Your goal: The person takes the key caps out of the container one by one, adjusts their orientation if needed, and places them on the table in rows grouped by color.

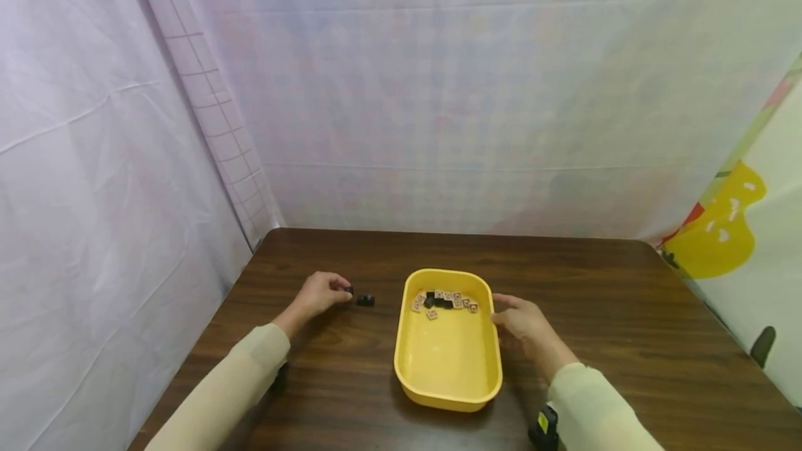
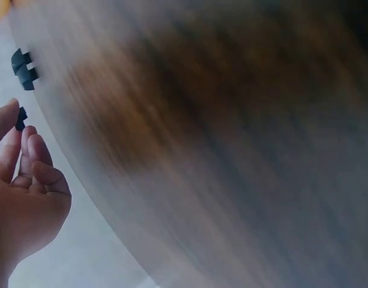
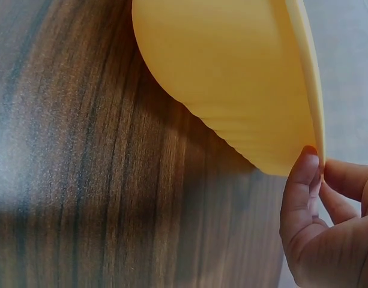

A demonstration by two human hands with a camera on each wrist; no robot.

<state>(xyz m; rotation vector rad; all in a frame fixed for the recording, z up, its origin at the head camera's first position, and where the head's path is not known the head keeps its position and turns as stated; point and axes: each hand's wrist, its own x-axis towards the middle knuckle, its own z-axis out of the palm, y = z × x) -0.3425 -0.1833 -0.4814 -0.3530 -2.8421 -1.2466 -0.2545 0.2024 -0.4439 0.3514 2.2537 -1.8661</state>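
My left hand [image 1: 322, 293] pinches a small black notched block [image 2: 21, 119] between thumb and fingertips, close over the table on the left. Just right of those fingertips lie black blocks [image 1: 365, 301], seen in the left wrist view as a joined pair with square notches. In the middle stands a yellow plastic tub [image 1: 447, 395]. My right hand [image 1: 525, 326] grips its right wall, thumb and fingers at the rim. Toward the far end inside the tub lie several small beige square tiles [image 1: 431, 314] with dark markings, mixed with black blocks [image 1: 443, 303].
The dark brown wood-grain table [image 1: 576, 284] reaches back to a pale plastic curtain [image 1: 451, 124]. Another white curtain [image 1: 94, 193] hangs along the left side. A black strapped device [image 1: 544, 429] sits at the right wrist.
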